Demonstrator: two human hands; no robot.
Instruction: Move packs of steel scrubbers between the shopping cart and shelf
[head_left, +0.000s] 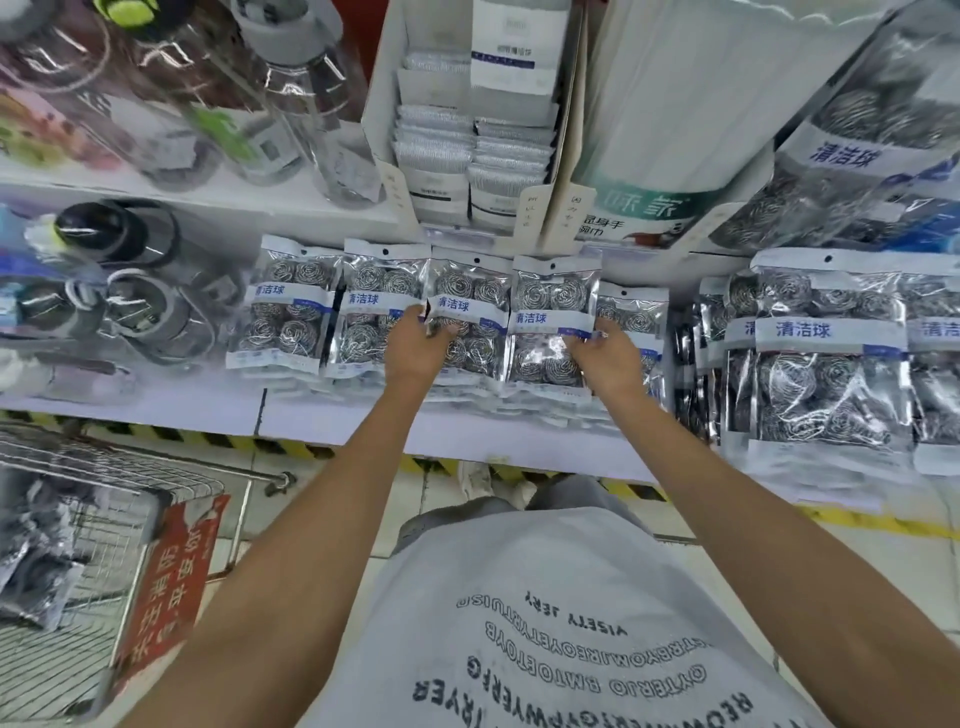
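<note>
Evidently both hands are working at the shelf (363, 415), among the row of scrubber packs lying flat along it. The left hand (418, 348) has its fingers curled onto the label band of the third pack from the left (470, 291), seemingly pinching its left edge. The right hand (610, 356) pinches the right edge of the fourth pack (553, 306), thumb and fingertips closed on the plastic at the label; that pack lies on top of others stacked under it, with one more pack (631, 312) just to its right, partly behind the hand. Two further packs (291, 306) lie to the left, and bigger packs (826, 353) stand well to the right. The shopping cart (130, 478) sits at near left, below shelf level, with several packs (31, 561) lying in its basket. Whether the packs in hand are being laid down or lifted off cannot be told from this view; I judge the step to be at the shelf end of a transfer, either squaring up packs just placed or taking hold for a trip to the cart. If placing, the next move calls for letting go and reaching down and left into the cart; if taking, for lifting both packs clear without dragging the slippery stacks beneath.
</note>
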